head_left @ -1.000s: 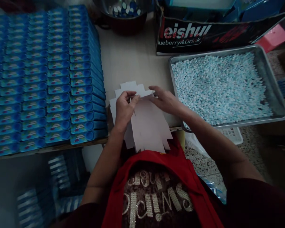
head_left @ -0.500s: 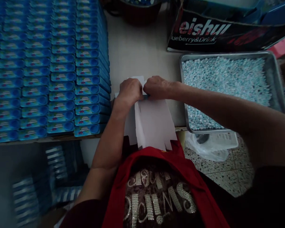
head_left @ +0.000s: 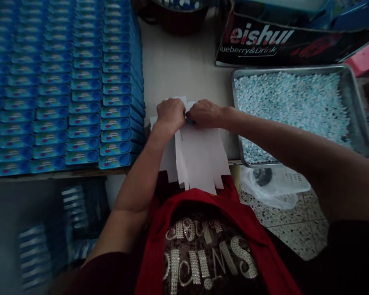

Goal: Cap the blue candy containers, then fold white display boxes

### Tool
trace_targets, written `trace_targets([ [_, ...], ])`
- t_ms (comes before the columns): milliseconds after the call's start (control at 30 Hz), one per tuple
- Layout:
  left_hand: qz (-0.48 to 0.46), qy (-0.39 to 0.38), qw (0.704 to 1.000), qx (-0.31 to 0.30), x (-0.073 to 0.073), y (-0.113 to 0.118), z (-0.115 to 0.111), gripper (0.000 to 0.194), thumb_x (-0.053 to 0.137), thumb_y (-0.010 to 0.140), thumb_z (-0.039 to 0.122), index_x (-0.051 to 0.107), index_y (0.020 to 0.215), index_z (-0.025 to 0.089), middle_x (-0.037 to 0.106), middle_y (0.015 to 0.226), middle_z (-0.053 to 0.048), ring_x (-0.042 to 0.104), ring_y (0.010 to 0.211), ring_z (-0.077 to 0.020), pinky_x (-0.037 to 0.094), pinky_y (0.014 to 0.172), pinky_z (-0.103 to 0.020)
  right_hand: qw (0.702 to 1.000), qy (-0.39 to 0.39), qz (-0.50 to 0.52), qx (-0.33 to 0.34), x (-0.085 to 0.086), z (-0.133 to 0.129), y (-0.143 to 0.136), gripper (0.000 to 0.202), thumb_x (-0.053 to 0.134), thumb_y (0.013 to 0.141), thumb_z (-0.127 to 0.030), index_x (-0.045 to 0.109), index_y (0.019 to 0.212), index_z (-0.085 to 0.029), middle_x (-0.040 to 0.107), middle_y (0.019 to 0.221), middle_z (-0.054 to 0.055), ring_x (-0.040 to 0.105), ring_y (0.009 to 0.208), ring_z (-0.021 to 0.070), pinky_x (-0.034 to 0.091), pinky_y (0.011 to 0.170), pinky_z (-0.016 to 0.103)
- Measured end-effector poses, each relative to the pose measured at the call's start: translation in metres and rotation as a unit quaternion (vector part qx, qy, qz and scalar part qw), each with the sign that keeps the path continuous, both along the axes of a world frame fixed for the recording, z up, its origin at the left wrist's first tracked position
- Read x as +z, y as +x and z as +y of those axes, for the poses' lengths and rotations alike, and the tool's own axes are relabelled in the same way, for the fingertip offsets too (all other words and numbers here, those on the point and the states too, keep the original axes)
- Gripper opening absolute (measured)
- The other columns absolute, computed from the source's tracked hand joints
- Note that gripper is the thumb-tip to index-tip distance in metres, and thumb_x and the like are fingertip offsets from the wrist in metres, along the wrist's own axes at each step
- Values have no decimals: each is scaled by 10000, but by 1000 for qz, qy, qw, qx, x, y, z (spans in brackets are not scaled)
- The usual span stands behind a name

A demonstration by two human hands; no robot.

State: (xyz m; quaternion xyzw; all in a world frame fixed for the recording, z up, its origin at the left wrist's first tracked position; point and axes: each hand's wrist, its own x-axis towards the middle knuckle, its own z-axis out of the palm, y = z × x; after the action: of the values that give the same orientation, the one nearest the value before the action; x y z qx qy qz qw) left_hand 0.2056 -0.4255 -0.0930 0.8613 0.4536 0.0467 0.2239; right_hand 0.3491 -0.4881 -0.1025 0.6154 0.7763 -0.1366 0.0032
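In the head view, a white cardboard box blank (head_left: 201, 153) lies partly unfolded at the table's front edge, its near end reaching over my red apron (head_left: 160, 229). My left hand (head_left: 171, 112) is closed on the far part of the cardboard, fingers curled around its edge. Just beside it, my right hand (head_left: 204, 113) also pinches the cardboard, the knuckles almost touching those of the left. A small bluish spot shows between the hands, too dark to make out. The fingertips of both hands are largely hidden.
Tall rows of small blue packs (head_left: 115, 123) fill the left side. On the right stands a metal tray (head_left: 364, 123) of small white-and-blue pieces, with a black carton (head_left: 258, 45) behind it. A dark red pot (head_left: 183, 18) sits at the back; a plastic bag (head_left: 273, 192) is below.
Both hands stay on the cardboard with only slight movement. The whole view has shifted a little, so the blue packs appear farther right.
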Motion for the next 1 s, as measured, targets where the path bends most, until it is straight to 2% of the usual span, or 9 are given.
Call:
trace_targets([
  [133, -68, -1, 998, 5, 10, -16, -13, 177, 841, 720, 109, 786, 846, 221, 741, 935, -104, 684, 1138, -390, 492, 1063, -559, 997, -3, -69, -16, 5, -3, -12, 373, 672, 912, -406, 794, 1195, -197, 766, 995, 140, 711, 1093, 356, 516, 971, 444],
  [300, -247, 129, 960, -2, 33, -110, -87, 240, 751, 919, 210, 751, 1155, 251, 732, 1234, -96, 649, 1247, -316, 470, 1133, -471, 982, -66, -148, -92, 17, -2, -24, 472, 680, 864, -257, 754, 1282, -51, 745, 1215, 258, 684, 1231, 442, 541, 1008, 500],
  [433, -289, 255, 922, 45, 14, -189, -161, 139, 771, 930, 249, 752, 1068, 242, 766, 1104, -83, 701, 1075, -264, 518, 1021, -428, 958, -140, -184, -168, 32, -26, -9, 464, 665, 866, -192, 734, 1267, 30, 752, 1190, 302, 731, 1154, 417, 600, 931, 466],
  [533, -282, 182, 932, 138, -13, -216, -196, 162, 824, 898, 326, 693, 879, 232, 703, 775, -4, 645, 714, -174, 518, 742, -317, 938, -237, -174, -183, 50, -59, 15, 292, 705, 912, -305, 798, 955, -32, 766, 820, 187, 762, 881, 313, 613, 854, 422],
  [633, -250, -40, 947, 198, -26, -219, -205, 310, 801, 907, 481, 656, 801, 229, 644, 624, 41, 593, 545, -132, 465, 594, -264, 932, -228, -182, -214, 82, -80, 39, 542, 728, 921, -622, 756, 762, -104, 697, 672, 139, 734, 862, 316, 577, 916, 478],
  [700, -262, -181, 920, 228, -24, -211, -200, 381, 760, 908, 588, 664, 860, 222, 667, 627, 33, 617, 514, -135, 472, 547, -253, 947, -125, -190, -225, 103, -77, 47, 645, 711, 901, -740, 753, 828, -100, 734, 807, 178, 714, 1027, 361, 527, 986, 503],
  [767, -305, -309, 866, 247, -18, -196, -189, 500, 707, 908, 690, 650, 1023, 207, 727, 709, 0, 648, 508, -143, 487, 504, -244, 969, -30, -157, -191, 111, -60, 45, 659, 720, 903, -742, 756, 1018, -94, 756, 1069, 208, 655, 1208, 375, 475, 1049, 478],
  [900, -398, -422, 770, 267, -13, -158, -163, 739, 722, 859, 769, 516, 1295, 209, 787, 1008, -90, 742, 643, -165, 590, 571, -269, 997, -33, -46, -61, 82, -15, 20, 642, 810, 885, -564, 663, 1369, -168, 703, 1360, 141, 618, 1279, 315, 447, 1078, 411],
  [1000, -455, -361, 760, 291, -18, -133, -142, 646, 773, 868, 662, 560, 1288, 220, 747, 1212, -119, 767, 810, -174, 631, 697, -289, 997, -73, 13, -38, 55, -11, 9, 481, 784, 882, -359, 682, 1320, -186, 763, 1191, 88, 677, 1139, 280, 496, 1006, 389],
])
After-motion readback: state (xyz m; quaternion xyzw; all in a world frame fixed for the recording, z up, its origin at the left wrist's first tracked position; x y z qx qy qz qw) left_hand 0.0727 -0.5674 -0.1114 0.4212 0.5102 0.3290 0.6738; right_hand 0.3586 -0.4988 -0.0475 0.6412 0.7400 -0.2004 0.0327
